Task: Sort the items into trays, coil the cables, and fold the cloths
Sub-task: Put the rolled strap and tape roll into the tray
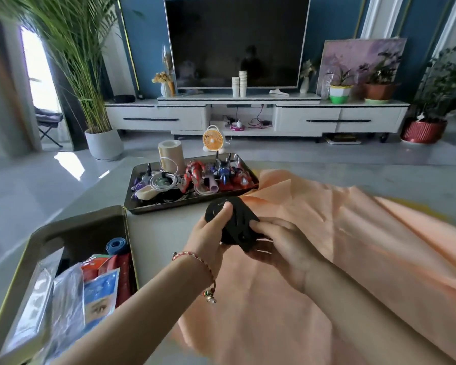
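My left hand [211,230] and right hand [279,248] both grip a black bundle [244,216] at frame centre, with the upper tray [166,207] and lower-left tray [84,227] already stocked and the orange cloth [353,246] not yet folded.

Left edge cuts near tray [77,216], right edge cuts orange cloth [353,259], black item [238,219] unidentifiable

Head-worn wide view, forward-down, close over left hand [208,234] and right hand [279,250].
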A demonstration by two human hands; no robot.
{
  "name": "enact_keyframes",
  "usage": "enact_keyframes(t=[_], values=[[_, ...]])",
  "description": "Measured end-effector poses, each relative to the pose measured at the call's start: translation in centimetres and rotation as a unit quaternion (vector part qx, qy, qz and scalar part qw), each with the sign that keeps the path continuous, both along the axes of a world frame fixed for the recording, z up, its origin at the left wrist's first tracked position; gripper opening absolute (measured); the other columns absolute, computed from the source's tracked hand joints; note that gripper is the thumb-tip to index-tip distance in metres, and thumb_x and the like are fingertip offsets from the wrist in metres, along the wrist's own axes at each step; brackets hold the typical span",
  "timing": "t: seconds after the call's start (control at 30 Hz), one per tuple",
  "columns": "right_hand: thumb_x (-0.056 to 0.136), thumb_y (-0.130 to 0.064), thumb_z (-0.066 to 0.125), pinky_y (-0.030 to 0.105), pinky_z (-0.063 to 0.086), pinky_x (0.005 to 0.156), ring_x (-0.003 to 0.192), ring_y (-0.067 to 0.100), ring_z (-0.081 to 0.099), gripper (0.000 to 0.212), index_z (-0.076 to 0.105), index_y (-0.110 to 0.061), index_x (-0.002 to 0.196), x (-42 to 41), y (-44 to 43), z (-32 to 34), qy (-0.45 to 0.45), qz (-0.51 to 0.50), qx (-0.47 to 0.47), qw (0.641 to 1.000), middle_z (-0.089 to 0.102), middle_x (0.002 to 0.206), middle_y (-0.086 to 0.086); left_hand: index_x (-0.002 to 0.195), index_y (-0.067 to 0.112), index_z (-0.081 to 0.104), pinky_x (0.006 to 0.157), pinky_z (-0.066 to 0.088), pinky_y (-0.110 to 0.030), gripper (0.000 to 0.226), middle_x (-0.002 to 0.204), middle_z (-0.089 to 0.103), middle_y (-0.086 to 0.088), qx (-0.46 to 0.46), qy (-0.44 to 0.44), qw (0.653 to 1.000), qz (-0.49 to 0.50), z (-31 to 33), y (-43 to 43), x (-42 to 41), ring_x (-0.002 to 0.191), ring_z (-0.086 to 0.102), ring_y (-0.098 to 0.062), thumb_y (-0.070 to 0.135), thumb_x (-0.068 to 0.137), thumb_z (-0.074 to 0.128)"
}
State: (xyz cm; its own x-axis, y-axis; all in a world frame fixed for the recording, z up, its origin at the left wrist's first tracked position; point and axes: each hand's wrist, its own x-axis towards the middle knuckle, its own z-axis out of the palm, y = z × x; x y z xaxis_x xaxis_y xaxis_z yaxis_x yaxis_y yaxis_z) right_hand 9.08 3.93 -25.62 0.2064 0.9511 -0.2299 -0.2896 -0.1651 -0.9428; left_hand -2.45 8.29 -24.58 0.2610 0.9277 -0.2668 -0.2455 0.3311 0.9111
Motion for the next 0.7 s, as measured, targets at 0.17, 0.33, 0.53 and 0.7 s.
enact_keyframes(t=[0.17,0.33,0.53,0.7], values=[[0.088,-0.006,0.059,0.024,0.052,0.046,0.057,0.020,0.063,0.008,0.063,0.000,0.092,-1.4,8.4,1.7,0.019,-0.052,-0.011,0.998,0.065,0.077,0.013,0.129,0.010,0.049,0.079,0.049,-0.032,0.044,0.125,0.058,-0.012,0.018,0.056,0.998,-0.004,0.4,6.3,-2.2,0.115,0.055,-0.026,0.039,0.096,0.042],[0.084,-0.008,0.067,0.028,0.057,0.049,0.066,0.021,0.064,0.014,0.058,-0.011,0.074,1.0,18.3,3.3,-0.108,-0.147,0.058,0.981,0.064,0.078,0.007,0.085,0.017,0.057,0.080,0.047,-0.032,0.024,0.083,0.065,-0.002,0.176,0.214,0.961,0.012,1.5,13.0,-4.2,0.079,0.057,-0.016,0.027,0.099,0.041],[0.087,-0.012,0.066,0.035,0.057,0.063,0.081,0.028,0.062,0.013,0.055,-0.007,0.091,4.8,30.9,3.3,-0.142,-0.257,0.051,0.955,0.059,0.096,0.012,0.110,0.010,0.064,0.077,0.046,-0.025,0.027,0.102,0.063,-0.003,0.338,0.366,0.866,0.052,2.1,22.8,-3.1,0.083,0.055,-0.014,0.006,0.095,0.042],[0.089,-0.014,0.063,0.037,0.056,0.079,0.092,0.030,0.064,0.017,0.057,-0.005,0.102,6.7,38.2,0.3,-0.172,-0.272,0.012,0.947,0.062,0.106,0.014,0.117,0.012,0.061,0.081,0.047,-0.025,0.036,0.120,0.062,-0.003,0.344,0.383,0.855,0.063,0.7,28.9,-1.7,0.099,0.059,-0.019,-0.001,0.094,0.037]])
